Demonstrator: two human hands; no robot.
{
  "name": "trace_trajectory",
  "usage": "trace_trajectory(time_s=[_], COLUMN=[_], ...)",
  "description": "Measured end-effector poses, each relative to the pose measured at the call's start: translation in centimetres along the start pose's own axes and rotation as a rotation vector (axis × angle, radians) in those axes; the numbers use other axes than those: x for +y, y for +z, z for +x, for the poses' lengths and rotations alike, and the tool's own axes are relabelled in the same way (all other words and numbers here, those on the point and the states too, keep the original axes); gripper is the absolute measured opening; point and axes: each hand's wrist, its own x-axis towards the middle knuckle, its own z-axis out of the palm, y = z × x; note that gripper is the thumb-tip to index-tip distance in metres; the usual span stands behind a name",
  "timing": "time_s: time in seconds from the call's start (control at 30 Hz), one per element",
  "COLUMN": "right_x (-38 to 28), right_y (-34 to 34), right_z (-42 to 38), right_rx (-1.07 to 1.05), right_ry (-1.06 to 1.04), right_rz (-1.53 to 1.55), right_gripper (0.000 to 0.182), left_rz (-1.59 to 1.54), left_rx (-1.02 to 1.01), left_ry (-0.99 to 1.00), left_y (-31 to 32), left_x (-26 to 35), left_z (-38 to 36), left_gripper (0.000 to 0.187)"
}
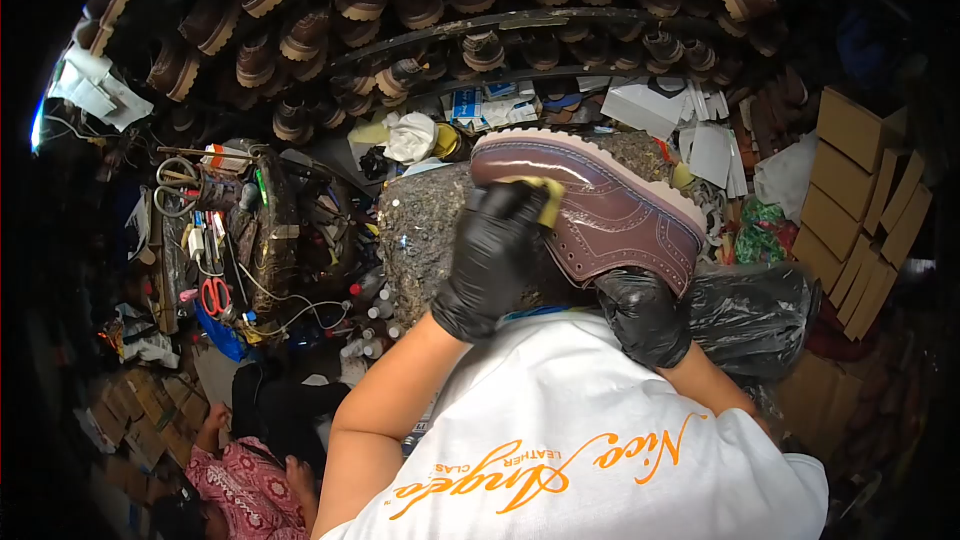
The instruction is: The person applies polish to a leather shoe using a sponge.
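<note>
A burgundy brogue shoe (620, 205) with a pale ridged sole is held tilted in front of me, its toe to the left and its sole facing up. My left hand (500, 250), in a black glove, presses a yellow cloth (549, 202) against the side of the toe. Gloved in black too, my right hand (643, 315) grips the shoe at the heel and opening; some of its fingers are hidden inside or behind the shoe. Behind the shoe lies a rough dark work surface (415, 230).
Shelves of brown shoes (420, 2) curve across the top. Scissors (215, 296) and tools hang at the left. Cardboard pieces (840, 170) and a black plastic bag (755, 315) are at the right. A person in a red patterned top (245, 490) is at the lower left.
</note>
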Motion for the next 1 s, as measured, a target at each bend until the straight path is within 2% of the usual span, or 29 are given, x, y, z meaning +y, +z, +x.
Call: trace_trajectory(time_s=[0.03,0.17,0.2,0.23,0.3,0.37,0.43,0.47,0.5,0.53,0.57,0.63,0.7,0.77,0.8,0.87,0.9,0.93,0.97,1.0], right_x=[-0.1,0.0,0.1,0.2,-0.4,-0.6,-0.4,-0.1,0.2,0.2,0.0,-0.3,0.7,1.0,1.1,0.9,0.4,-0.1,-0.5,0.1], right_y=[0.2,-0.3,-0.3,-0.2,-0.7,-0.7,0.3,0.7,0.9,1.1,1.2,0.9,1.6,1.7,1.7,1.6,1.2,0.5,0.1,0.3], right_z=[0.0,0.2,0.1,0.0,0.3,0.3,-0.1,-0.4,-0.8,-1.1,-1.0,-1.0,-2.0,-2.4,-2.1,-1.9,-1.8,-1.4,-1.2,-1.7], right_rx=[0.028,0.010,-0.048,-0.109,-0.116,-0.118,-0.056,-0.056,-0.126,-0.197,-0.197,-0.146,-0.102,-0.151,-0.146,-0.169,-0.178,-0.228,-0.273,-0.242], right_ry=[-0.026,-0.071,-0.057,-0.043,-0.048,-0.053,-0.034,-0.032,0.009,0.049,0.045,-0.094,-0.130,-0.056,-0.054,-0.158,-0.168,-0.031,0.113,-0.067], right_rz=[-0.055,-0.034,0.023,0.080,0.046,0.008,0.055,0.054,0.216,0.379,0.381,-0.234,-0.219,-0.042,-0.045,-0.330,-0.326,-0.039,0.248,-0.082], right_gripper=[0.032,0.033,0.040,0.046,0.045,0.045,0.042,0.042,0.041,0.040,0.040,0.041,0.041,0.041,0.041,0.042,0.042,0.042,0.042,0.040], left_rz=[0.028,-0.010,-0.007,-0.004,-0.025,0.007,0.039,-0.055,-0.116,-0.154,-0.191,-0.168,-0.977,0.220,0.369,-0.123,-0.155,-0.031,-0.026,0.025], left_rx=[-0.092,-0.003,0.012,0.012,-0.143,-0.068,0.002,0.070,0.030,-0.051,-0.130,-0.133,0.155,0.125,0.135,0.247,0.070,-0.090,-0.086,-0.031], left_ry=[0.039,-0.025,-0.060,-0.064,0.040,0.086,-0.109,-0.072,0.127,0.101,0.081,0.044,-0.558,-0.148,-0.180,0.012,0.170,0.120,0.119,0.144], left_y=[-1.0,-0.6,-0.5,-1.2,-2.3,-2.4,-3.2,-2.6,-2.5,-2.2,-2.0,-1.2,-1.0,-2.3,-2.8,-1.7,-2.1,-0.9,-0.6,-0.3], left_x=[1.4,-2.1,-2.4,-1.1,2.0,0.3,-0.2,1.3,2.6,4.6,6.0,4.2,-1.4,-6.6,-4.6,1.0,3.4,4.8,3.9,2.6], left_z=[0.8,0.2,0.1,0.7,1.8,1.7,2.4,2.3,2.9,3.0,3.0,2.9,1.9,0.2,0.7,2.5,3.6,2.6,2.6,3.0], left_gripper=[0.044,0.048,0.049,0.049,0.047,0.047,0.049,0.048,0.043,0.038,0.034,0.031,0.028,0.034,0.037,0.038,0.042,0.051,0.051,0.047])
